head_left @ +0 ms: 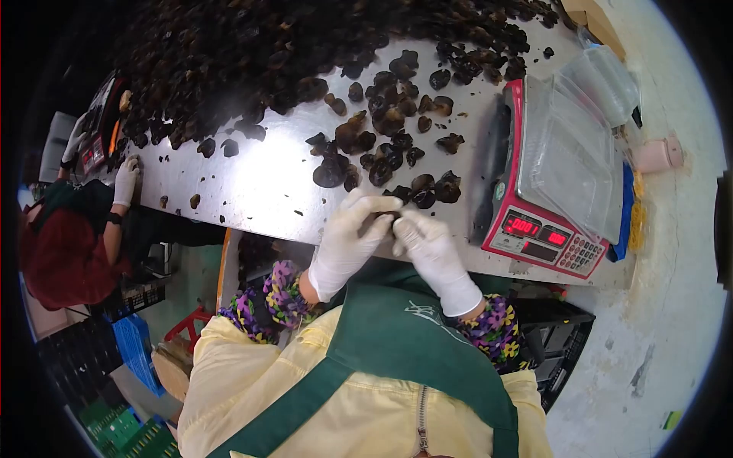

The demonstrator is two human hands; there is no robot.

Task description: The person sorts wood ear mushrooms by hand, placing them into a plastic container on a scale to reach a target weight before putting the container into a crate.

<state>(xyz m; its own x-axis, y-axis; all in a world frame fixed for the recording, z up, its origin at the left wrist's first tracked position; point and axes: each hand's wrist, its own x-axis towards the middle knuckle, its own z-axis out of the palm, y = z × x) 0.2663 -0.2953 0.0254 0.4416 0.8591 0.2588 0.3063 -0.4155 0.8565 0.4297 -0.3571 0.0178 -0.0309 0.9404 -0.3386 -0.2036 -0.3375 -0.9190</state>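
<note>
My left hand (345, 243), in a white glove, is closed in a pinch at the table's near edge. Facing it, my gloved right hand (437, 258) pinches too, its fingertips meeting those of the left. Between them shows a small dark piece of wood ear mushroom (395, 216), mostly covered by the fingers. Just beyond my fingertips lie loose wood ear mushrooms (422, 191), dark brown and glossy. A larger cluster of them (388, 120) spreads farther up the metal table (267, 179).
A red scale (546, 238) stands at right, bearing clear plastic trays (569, 156); its display is lit. A big mushroom heap (221, 65) covers the table's far side. At left, a co-worker's gloved hand (127, 182) rests by the table edge near another scale (95, 145).
</note>
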